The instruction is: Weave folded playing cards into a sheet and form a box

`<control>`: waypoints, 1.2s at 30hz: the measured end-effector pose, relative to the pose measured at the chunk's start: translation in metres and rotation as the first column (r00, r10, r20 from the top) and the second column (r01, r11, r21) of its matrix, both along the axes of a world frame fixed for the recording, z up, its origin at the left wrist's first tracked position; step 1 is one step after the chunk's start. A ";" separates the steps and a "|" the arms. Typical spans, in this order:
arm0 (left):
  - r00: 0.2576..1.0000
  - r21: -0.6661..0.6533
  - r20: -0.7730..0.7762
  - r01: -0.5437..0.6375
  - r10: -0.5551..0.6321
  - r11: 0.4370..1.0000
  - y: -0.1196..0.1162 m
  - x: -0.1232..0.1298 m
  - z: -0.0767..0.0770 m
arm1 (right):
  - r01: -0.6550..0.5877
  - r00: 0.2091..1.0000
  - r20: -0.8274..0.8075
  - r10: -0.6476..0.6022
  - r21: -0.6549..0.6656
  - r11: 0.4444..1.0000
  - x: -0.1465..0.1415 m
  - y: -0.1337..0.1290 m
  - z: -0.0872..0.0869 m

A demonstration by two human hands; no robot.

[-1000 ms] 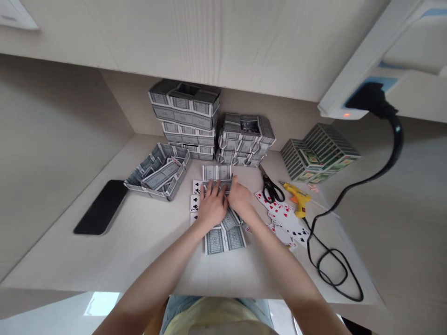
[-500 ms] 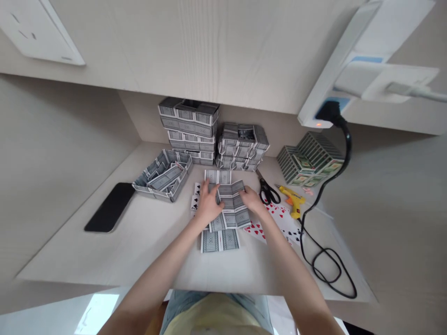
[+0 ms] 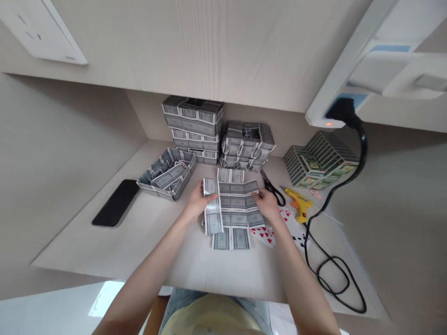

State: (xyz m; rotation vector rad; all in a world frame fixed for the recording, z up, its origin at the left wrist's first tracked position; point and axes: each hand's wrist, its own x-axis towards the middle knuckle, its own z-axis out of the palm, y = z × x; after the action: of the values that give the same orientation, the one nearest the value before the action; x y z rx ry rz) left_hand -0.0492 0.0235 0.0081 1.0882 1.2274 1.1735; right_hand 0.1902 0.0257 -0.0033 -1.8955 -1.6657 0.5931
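Note:
A cross-shaped sheet of joined playing cards (image 3: 233, 203), grey patterned backs up, lies on the white desk. Its left flap is folded up, with my left hand (image 3: 198, 202) closed on that flap, thumb on top and fingers behind. At the right flap, which tilts up a little, my right hand (image 3: 266, 204) pinches the edge. Two-card flaps extend at the far and near ends of the sheet. Loose face-up cards (image 3: 263, 236) with red and black pips lie under and beside my right forearm.
An open card box (image 3: 174, 190) holds card strips, near a black phone (image 3: 116, 203). Stacked card boxes (image 3: 195, 123) stand at the back. To the right are black scissors (image 3: 275, 193), a yellow glue gun (image 3: 299, 202), green card boxes (image 3: 319, 160) and a looping black cable (image 3: 333, 291).
My left hand has moved left and taken hold of the left flap, which now stands up. The sheet and my right hand appear further right, while the view has also shifted slightly.

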 end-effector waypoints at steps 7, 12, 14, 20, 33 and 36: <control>0.946 -0.075 0.318 -0.039 0.061 0.996 -0.004 0.001 0.006 | 0.196 0.980 -0.044 -0.192 0.337 0.921 -0.022 -0.021 0.025; 0.845 -0.037 0.526 -0.092 0.098 0.995 -0.008 0.013 0.021 | -0.277 0.733 -0.644 0.219 0.012 0.961 -0.083 -0.038 0.037; 0.799 -0.028 0.595 -0.089 0.088 0.996 -0.009 0.017 0.027 | -0.433 0.610 -0.768 0.196 -0.116 0.894 -0.105 -0.041 0.034; 0.767 -0.124 0.636 -0.004 0.082 0.992 -0.011 0.013 0.035 | -0.372 0.576 -0.807 0.128 -0.120 0.920 -0.119 -0.038 0.036; 0.906 -0.145 0.402 -0.081 0.134 0.986 -0.008 0.013 0.037 | -0.233 0.743 -0.643 0.189 0.017 0.972 -0.120 -0.047 0.020; 0.916 -0.149 0.384 -0.066 0.119 0.987 -0.008 0.015 0.035 | -0.224 0.746 -0.642 0.176 0.007 0.974 -0.121 -0.048 0.018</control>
State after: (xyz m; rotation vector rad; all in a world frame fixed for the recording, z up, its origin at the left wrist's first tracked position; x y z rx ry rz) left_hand -0.0344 0.0151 0.0434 0.6578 1.0317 1.2885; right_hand 0.0692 -0.0219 0.0151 -1.3209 -1.3899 1.2452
